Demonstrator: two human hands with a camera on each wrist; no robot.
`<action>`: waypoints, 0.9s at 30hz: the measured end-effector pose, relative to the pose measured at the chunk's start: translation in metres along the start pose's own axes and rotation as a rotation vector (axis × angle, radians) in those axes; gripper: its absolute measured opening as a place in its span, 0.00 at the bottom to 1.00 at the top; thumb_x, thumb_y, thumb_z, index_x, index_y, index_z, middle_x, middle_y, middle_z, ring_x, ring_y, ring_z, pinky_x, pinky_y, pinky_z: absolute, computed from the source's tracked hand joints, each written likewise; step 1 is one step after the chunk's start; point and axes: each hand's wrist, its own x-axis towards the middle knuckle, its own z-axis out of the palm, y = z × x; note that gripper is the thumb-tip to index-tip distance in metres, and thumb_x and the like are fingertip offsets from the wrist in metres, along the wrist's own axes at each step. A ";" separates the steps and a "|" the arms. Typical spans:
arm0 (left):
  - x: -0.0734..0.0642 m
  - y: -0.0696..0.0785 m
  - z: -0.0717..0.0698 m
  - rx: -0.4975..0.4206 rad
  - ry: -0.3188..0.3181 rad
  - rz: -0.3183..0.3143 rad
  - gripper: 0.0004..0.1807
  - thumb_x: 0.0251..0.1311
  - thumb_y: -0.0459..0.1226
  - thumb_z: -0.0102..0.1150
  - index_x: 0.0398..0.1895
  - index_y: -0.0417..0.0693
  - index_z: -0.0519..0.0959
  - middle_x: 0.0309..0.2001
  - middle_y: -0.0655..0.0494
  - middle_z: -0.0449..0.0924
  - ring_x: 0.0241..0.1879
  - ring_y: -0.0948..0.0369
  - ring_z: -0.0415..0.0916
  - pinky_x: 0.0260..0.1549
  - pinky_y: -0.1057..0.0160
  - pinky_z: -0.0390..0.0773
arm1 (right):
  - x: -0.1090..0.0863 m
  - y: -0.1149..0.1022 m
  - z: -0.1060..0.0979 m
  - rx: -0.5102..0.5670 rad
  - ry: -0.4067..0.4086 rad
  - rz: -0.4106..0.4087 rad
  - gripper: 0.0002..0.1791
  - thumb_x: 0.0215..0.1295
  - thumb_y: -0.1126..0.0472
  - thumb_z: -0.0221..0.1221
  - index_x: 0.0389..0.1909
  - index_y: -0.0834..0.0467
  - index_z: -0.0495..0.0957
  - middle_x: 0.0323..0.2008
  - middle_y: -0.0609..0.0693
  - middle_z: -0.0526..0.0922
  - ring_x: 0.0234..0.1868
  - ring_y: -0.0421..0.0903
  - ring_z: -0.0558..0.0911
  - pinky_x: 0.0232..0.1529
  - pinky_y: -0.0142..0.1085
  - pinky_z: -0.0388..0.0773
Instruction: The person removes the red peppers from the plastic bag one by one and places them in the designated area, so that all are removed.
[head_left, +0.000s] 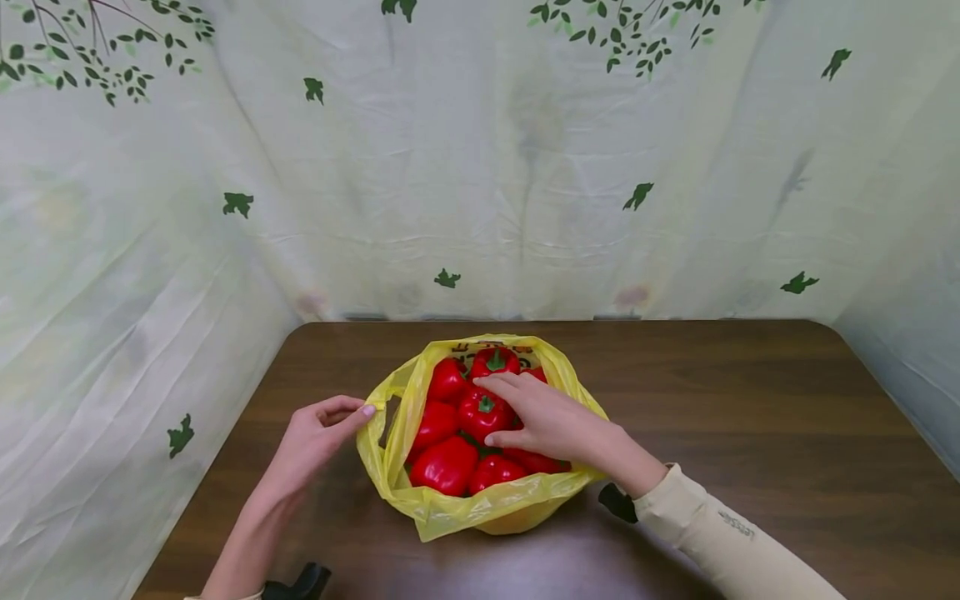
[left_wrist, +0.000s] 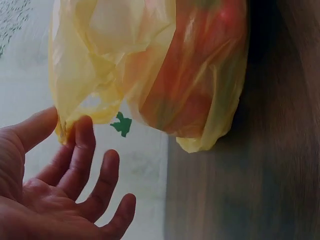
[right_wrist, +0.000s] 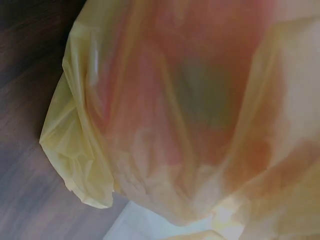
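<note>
A yellow plastic bag [head_left: 435, 510] stands with its mouth wide, filled with several red bell peppers [head_left: 444, 465]. My left hand [head_left: 321, 432] pinches the bag's left handle between thumb and fingertips. The left wrist view shows that pinch close up, the other fingers [left_wrist: 109, 175] loosely bent and apart from the plastic. Inside the bag's mouth, my right hand [head_left: 558, 419] is over the peppers, fingers extended and thumb spread either side of a middle pepper [head_left: 483, 412] with a green stem. Yellow film [right_wrist: 82, 150] fills most of the right wrist view and hides the right hand there.
The bag stands on a dark brown wooden table [head_left: 750, 425]. Behind and to the sides hangs a pale curtain [head_left: 465, 167] with green leaf prints. Black wrist straps [head_left: 300, 583] show at both forearms.
</note>
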 end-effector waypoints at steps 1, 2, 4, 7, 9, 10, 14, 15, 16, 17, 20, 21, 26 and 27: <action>0.001 -0.001 0.000 -0.014 0.003 -0.005 0.24 0.62 0.50 0.65 0.49 0.38 0.81 0.40 0.52 0.85 0.44 0.59 0.76 0.49 0.57 0.69 | 0.001 0.001 0.001 -0.005 0.000 -0.001 0.43 0.59 0.43 0.67 0.73 0.48 0.61 0.68 0.47 0.67 0.66 0.48 0.67 0.62 0.44 0.68; 0.002 -0.002 0.001 -0.025 0.007 -0.006 0.24 0.62 0.50 0.65 0.49 0.38 0.81 0.40 0.53 0.84 0.45 0.59 0.76 0.50 0.57 0.69 | 0.002 0.001 0.002 -0.010 -0.001 -0.003 0.43 0.59 0.44 0.68 0.73 0.49 0.62 0.68 0.48 0.67 0.65 0.48 0.68 0.62 0.44 0.68; 0.003 -0.003 0.002 -0.043 0.019 -0.006 0.23 0.62 0.49 0.65 0.48 0.38 0.82 0.40 0.54 0.84 0.45 0.58 0.75 0.49 0.56 0.69 | 0.004 0.001 0.003 -0.018 -0.001 -0.006 0.43 0.58 0.45 0.69 0.73 0.49 0.63 0.67 0.48 0.68 0.65 0.48 0.68 0.62 0.44 0.68; 0.004 -0.004 0.003 -0.066 0.039 0.000 0.23 0.61 0.48 0.66 0.48 0.38 0.82 0.39 0.55 0.83 0.44 0.58 0.73 0.49 0.56 0.69 | 0.005 0.002 0.004 -0.024 0.005 -0.019 0.43 0.57 0.47 0.70 0.72 0.51 0.63 0.66 0.49 0.68 0.65 0.48 0.68 0.62 0.44 0.68; 0.004 -0.003 0.004 -0.077 0.052 -0.001 0.23 0.61 0.48 0.66 0.47 0.38 0.83 0.39 0.56 0.83 0.44 0.57 0.72 0.49 0.55 0.69 | 0.005 0.003 0.005 -0.015 0.010 -0.026 0.43 0.57 0.48 0.70 0.72 0.51 0.64 0.65 0.48 0.69 0.64 0.47 0.68 0.62 0.43 0.68; 0.004 -0.003 0.004 -0.087 0.056 -0.003 0.23 0.61 0.49 0.66 0.47 0.38 0.83 0.38 0.56 0.82 0.44 0.57 0.72 0.49 0.55 0.68 | 0.004 0.003 0.006 -0.010 0.014 -0.033 0.43 0.56 0.49 0.70 0.71 0.51 0.64 0.65 0.48 0.69 0.64 0.46 0.68 0.62 0.43 0.68; 0.004 -0.001 0.006 -0.124 0.069 -0.015 0.22 0.61 0.49 0.66 0.46 0.38 0.84 0.38 0.56 0.82 0.44 0.55 0.70 0.49 0.53 0.65 | 0.002 0.005 0.007 0.030 0.037 -0.055 0.43 0.56 0.50 0.70 0.71 0.52 0.64 0.65 0.48 0.68 0.64 0.46 0.67 0.61 0.43 0.69; 0.004 -0.001 0.006 -0.132 0.070 -0.016 0.22 0.61 0.48 0.66 0.46 0.38 0.84 0.38 0.56 0.82 0.44 0.55 0.69 0.50 0.53 0.65 | 0.001 0.005 0.007 0.045 0.046 -0.056 0.43 0.56 0.50 0.71 0.71 0.52 0.64 0.65 0.48 0.68 0.64 0.46 0.67 0.60 0.44 0.70; 0.005 -0.001 0.007 -0.140 0.072 -0.015 0.22 0.62 0.48 0.65 0.46 0.37 0.83 0.38 0.55 0.81 0.45 0.54 0.69 0.49 0.53 0.65 | 0.000 0.005 0.007 0.060 0.056 -0.058 0.43 0.55 0.51 0.71 0.72 0.52 0.64 0.65 0.48 0.67 0.64 0.46 0.67 0.60 0.44 0.70; 0.005 -0.001 0.007 -0.145 0.073 -0.010 0.21 0.62 0.48 0.65 0.45 0.37 0.83 0.38 0.55 0.81 0.45 0.54 0.69 0.49 0.54 0.64 | 0.000 0.004 0.006 0.079 0.066 -0.058 0.44 0.55 0.51 0.71 0.72 0.52 0.63 0.65 0.48 0.67 0.64 0.46 0.66 0.59 0.44 0.71; 0.007 -0.003 0.009 -0.165 0.079 0.016 0.19 0.64 0.46 0.63 0.43 0.36 0.83 0.36 0.55 0.80 0.44 0.54 0.69 0.49 0.54 0.64 | -0.003 0.004 0.004 0.131 0.104 -0.049 0.44 0.53 0.53 0.72 0.71 0.52 0.65 0.64 0.48 0.67 0.62 0.46 0.67 0.56 0.41 0.73; 0.007 -0.003 0.010 -0.175 0.083 0.027 0.19 0.64 0.46 0.63 0.42 0.36 0.83 0.36 0.55 0.80 0.44 0.54 0.69 0.49 0.55 0.64 | -0.005 0.003 0.003 0.151 0.116 -0.043 0.44 0.52 0.53 0.72 0.71 0.53 0.65 0.64 0.48 0.67 0.62 0.45 0.67 0.55 0.41 0.74; 0.007 -0.004 0.014 -0.213 0.109 0.059 0.17 0.64 0.44 0.63 0.39 0.35 0.83 0.33 0.56 0.81 0.43 0.55 0.70 0.48 0.56 0.64 | -0.014 0.004 0.000 0.213 0.163 -0.022 0.44 0.49 0.56 0.73 0.70 0.53 0.67 0.63 0.47 0.66 0.61 0.45 0.66 0.50 0.37 0.77; 0.007 -0.004 0.015 -0.216 0.115 0.061 0.17 0.64 0.44 0.63 0.39 0.34 0.82 0.33 0.56 0.81 0.42 0.55 0.70 0.48 0.56 0.64 | -0.016 0.004 -0.001 0.224 0.171 -0.027 0.44 0.49 0.56 0.73 0.70 0.54 0.67 0.62 0.47 0.66 0.61 0.44 0.66 0.49 0.37 0.77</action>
